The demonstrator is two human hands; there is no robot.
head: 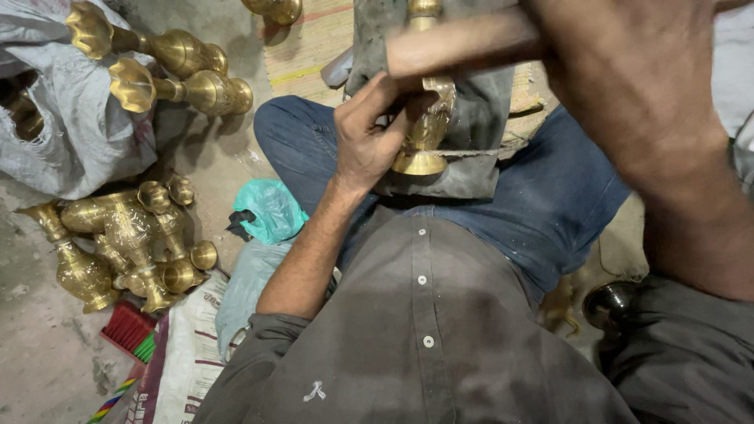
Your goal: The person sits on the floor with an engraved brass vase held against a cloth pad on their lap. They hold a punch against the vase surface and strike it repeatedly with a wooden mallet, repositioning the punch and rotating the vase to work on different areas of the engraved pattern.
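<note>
Dusty concrete floor (47, 345) spreads around a seated person in blue jeans and a grey shirt. On the lap lies a grey cloth (471, 149), and on that cloth rests a brass vase (428, 129), lying with its round foot toward the person's body. The left hand (369, 137) is closed around the side of the vase, fingers curled onto its body and thumb pointing up toward the neck. The right hand (636, 71) is raised above the vase, close to the camera and blurred; it is clenched around a wooden handle (463, 43) that crosses over the neck of the vase. What sits at the end of the handle is not visible. Left of the vase, well apart, a heap of brass vases (129, 243) lies on the floor. Two more vases (181, 71) rest on a white sack (71, 133) farther up. A crumpled green bag (271, 208) lies between the heap and the person's knee.
</note>
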